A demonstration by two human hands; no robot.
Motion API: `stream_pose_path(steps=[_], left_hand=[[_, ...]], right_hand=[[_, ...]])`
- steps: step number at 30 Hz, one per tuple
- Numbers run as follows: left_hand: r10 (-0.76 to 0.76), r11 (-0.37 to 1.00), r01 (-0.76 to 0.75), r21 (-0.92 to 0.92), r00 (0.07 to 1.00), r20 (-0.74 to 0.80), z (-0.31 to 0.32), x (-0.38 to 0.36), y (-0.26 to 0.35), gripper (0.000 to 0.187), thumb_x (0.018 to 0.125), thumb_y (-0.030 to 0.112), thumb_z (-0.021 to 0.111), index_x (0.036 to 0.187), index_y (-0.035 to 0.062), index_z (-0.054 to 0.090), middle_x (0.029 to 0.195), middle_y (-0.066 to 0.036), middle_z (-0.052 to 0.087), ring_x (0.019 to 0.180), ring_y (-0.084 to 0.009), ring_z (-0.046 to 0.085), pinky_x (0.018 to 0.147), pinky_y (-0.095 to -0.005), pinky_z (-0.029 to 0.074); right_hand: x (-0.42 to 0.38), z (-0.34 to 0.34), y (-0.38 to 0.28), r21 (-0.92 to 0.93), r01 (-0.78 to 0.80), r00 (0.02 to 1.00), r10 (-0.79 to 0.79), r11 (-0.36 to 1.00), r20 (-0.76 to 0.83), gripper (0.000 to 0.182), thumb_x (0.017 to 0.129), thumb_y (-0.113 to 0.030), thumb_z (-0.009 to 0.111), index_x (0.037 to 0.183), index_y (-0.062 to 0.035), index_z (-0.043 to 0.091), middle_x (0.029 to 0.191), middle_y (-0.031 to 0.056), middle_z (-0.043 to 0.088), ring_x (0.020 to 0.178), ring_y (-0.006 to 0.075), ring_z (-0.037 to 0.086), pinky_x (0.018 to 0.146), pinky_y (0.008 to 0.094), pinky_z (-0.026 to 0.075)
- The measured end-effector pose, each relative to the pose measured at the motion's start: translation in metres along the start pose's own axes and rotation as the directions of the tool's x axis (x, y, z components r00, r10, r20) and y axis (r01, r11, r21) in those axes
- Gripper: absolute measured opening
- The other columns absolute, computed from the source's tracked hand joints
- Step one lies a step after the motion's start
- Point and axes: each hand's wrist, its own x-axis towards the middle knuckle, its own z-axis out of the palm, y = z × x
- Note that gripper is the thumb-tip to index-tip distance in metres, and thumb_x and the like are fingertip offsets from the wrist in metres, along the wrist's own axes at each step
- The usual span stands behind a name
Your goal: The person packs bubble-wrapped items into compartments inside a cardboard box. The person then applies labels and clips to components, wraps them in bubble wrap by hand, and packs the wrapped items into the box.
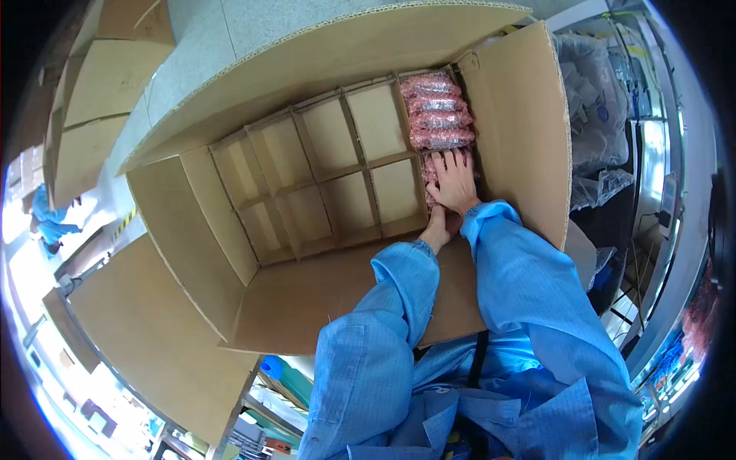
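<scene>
Inside a large open cardboard box [515, 115], my right hand [458, 186] lies on pink bubble-wrapped packages [431, 170] in the near right compartment. Its fingers are spread and point away from me; they seem to press on the wrap rather than grip it. My left hand [438, 228] reaches into the same compartment from the near side. Its fingers are hidden beneath my right hand and the packages. In the far right compartment, several pink-wrapped packages [438, 121] stand in a row.
A cardboard divider grid [349, 123] splits the box into several compartments. The box's flaps stand raised around it. Clear plastic bags [594, 115] lie beside the right wall. More cardboard boxes [115, 77] stand at upper left, and a person in blue [52, 218] is far left.
</scene>
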Motion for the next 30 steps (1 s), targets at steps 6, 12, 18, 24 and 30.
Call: stream_pose_path(steps=[6, 12, 18, 24, 30], left_hand=[[-0.108, 0.842, 0.057, 0.537, 0.992, 0.063, 0.020, -0.039, 0.024, 0.041, 0.098, 0.041, 0.041, 0.114, 0.0065, 0.056, 0.112, -0.012, 0.063, 0.094, -0.0307, 0.063, 0.087, -0.0425, 0.053], [0.023, 0.252, -0.209, 0.945, 0.977, 0.210, 0.045, -0.113, 0.069, 0.053, 0.101, 0.042, 0.034, 0.130, -0.0007, 0.044, 0.126, -0.025, 0.052, 0.093, -0.0425, 0.066, 0.072, -0.0457, 0.060], [0.333, 0.270, -0.615, 0.741, 0.781, 0.528, 0.089, -0.222, 0.130, 0.047, 0.101, 0.030, 0.031, 0.122, -0.0047, 0.055, 0.111, -0.022, 0.067, 0.101, -0.0332, 0.066, 0.085, -0.0394, 0.056], [0.586, 0.002, -0.942, 0.337, 0.274, 0.762, 0.241, -0.361, 0.080, 0.046, 0.102, 0.032, 0.033, 0.116, -0.0014, 0.062, 0.112, -0.015, 0.067, 0.104, -0.0223, 0.064, 0.090, -0.0315, 0.051], [0.124, -0.345, -0.935, -0.084, -0.134, 0.983, 0.334, -0.459, -0.077, 0.045, 0.103, 0.030, 0.034, 0.120, -0.0017, 0.060, 0.120, -0.014, 0.064, 0.115, -0.0228, 0.059, 0.102, -0.0351, 0.042]], right_hand=[[0.005, 0.010, 0.010, 0.033, 0.019, 0.997, -0.022, 0.999, 0.074, 0.069, 0.068, -0.039, 0.066, 0.126, -0.0037, 0.051, 0.116, 0.0196, 0.049, 0.113, 0.0371, 0.044, 0.102, 0.0574, 0.030], [0.007, -0.001, -0.002, -0.142, 0.017, 0.996, -0.005, 0.990, 0.086, 0.069, 0.068, -0.040, 0.069, 0.127, -0.0076, 0.051, 0.121, 0.0228, 0.049, 0.115, 0.0423, 0.044, 0.103, 0.0606, 0.030], [0.036, -0.136, -0.026, 0.034, -0.048, 0.982, 0.041, 0.998, 0.184, 0.043, 0.069, -0.033, 0.071, 0.104, -0.0090, 0.066, 0.104, 0.0163, 0.065, 0.098, 0.0330, 0.063, 0.084, 0.0481, 0.049], [0.072, -0.211, -0.011, -0.018, 0.233, 0.912, -0.212, 0.972, 0.352, 0.026, 0.081, -0.032, 0.062, 0.091, -0.0095, 0.073, 0.097, 0.0128, 0.071, 0.090, 0.0291, 0.069, 0.076, 0.0433, 0.055], [-0.098, -0.450, -0.039, 0.230, 0.219, 0.945, -0.265, 0.948, 0.192, 0.030, 0.085, -0.027, 0.055, 0.086, -0.0002, 0.070, 0.093, 0.0218, 0.069, 0.088, 0.0373, 0.067, 0.077, 0.0472, 0.053]])
